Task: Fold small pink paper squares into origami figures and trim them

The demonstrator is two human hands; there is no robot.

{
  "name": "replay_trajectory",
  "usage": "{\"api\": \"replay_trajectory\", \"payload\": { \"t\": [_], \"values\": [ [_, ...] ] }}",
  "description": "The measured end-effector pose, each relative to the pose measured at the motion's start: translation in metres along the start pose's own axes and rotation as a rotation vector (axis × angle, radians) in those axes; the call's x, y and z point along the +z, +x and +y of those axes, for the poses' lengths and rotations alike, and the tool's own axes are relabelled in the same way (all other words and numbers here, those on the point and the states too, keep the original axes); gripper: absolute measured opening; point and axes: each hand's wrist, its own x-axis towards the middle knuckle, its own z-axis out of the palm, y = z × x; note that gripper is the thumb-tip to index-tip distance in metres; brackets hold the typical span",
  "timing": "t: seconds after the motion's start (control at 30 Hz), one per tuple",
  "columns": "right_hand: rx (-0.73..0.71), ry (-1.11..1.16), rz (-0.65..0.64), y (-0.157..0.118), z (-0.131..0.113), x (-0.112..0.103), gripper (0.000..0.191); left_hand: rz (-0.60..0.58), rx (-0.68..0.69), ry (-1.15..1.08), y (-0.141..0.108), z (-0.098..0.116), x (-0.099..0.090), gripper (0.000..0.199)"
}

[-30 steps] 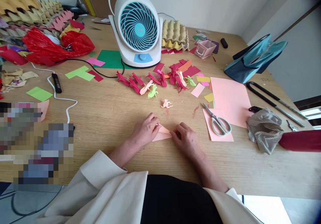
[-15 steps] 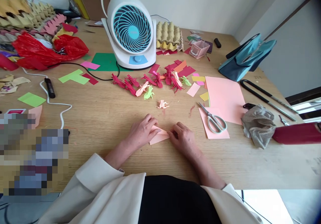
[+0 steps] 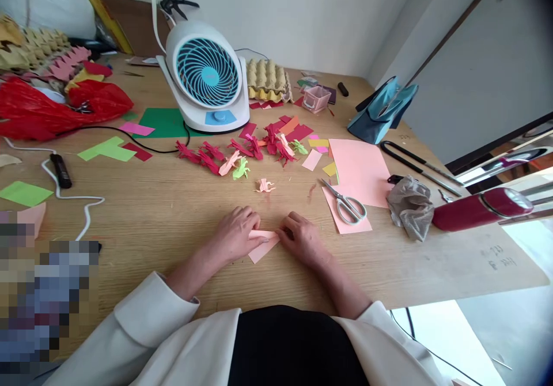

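Note:
A small light-pink sheet of paper (image 3: 262,252) lies on the table between my hands, with a folded strip along its upper edge. My left hand (image 3: 235,233) grips the left end of that fold, its thumb pressed along the strip and the other fingers bent. At the right end, the fingers of my right hand (image 3: 301,239) pinch the paper's tip. Just beyond the hands stands a small folded pink paper figure (image 3: 264,185). Behind it are several folded figures in red, pink and green, among them a green one (image 3: 241,169).
Scissors (image 3: 347,204) rest on pink paper at the right, beside a larger pink sheet (image 3: 360,167). A crumpled grey cloth (image 3: 410,207) and a dark red flask (image 3: 479,208) lie farther right. A white fan (image 3: 211,80) stands at the back; a white cable (image 3: 88,199) runs along the left.
The camera view has turned to the right. Between my hands the paper has swung a little, its loose lower part pointing more toward me. Both hands keep their hold.

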Motion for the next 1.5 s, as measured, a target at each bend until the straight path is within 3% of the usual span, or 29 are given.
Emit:
{"api": "replay_trajectory", "payload": {
  "t": [0.27, 0.47, 0.63, 0.83, 0.97, 1.5],
  "values": [
    [-0.014, 0.107, 0.003, -0.004, -0.002, -0.002, 0.013, -0.001, 0.015, -0.129, -0.005, 0.01, 0.002, 0.016],
    [0.088, 0.2, -0.226, 0.015, -0.009, -0.024, 0.013, -0.136, -0.09, -0.422, 0.0, -0.001, -0.008, 0.012],
    [0.092, 0.354, -0.327, 0.04, -0.012, -0.041, 0.019, -0.126, -0.053, -0.503, 0.009, -0.009, -0.018, 0.009],
    [0.128, 0.736, -0.349, 0.04, 0.009, -0.012, 0.026, -0.107, -0.119, -0.668, 0.002, -0.018, -0.01, 0.01],
    [0.161, 0.769, -0.333, 0.035, 0.019, 0.0, 0.024, -0.126, -0.11, -0.712, -0.002, -0.02, -0.003, 0.008],
    [0.129, 0.785, -0.332, 0.036, 0.013, -0.003, 0.03, -0.09, -0.097, -0.551, -0.003, -0.007, -0.001, 0.011]
  ]
}}
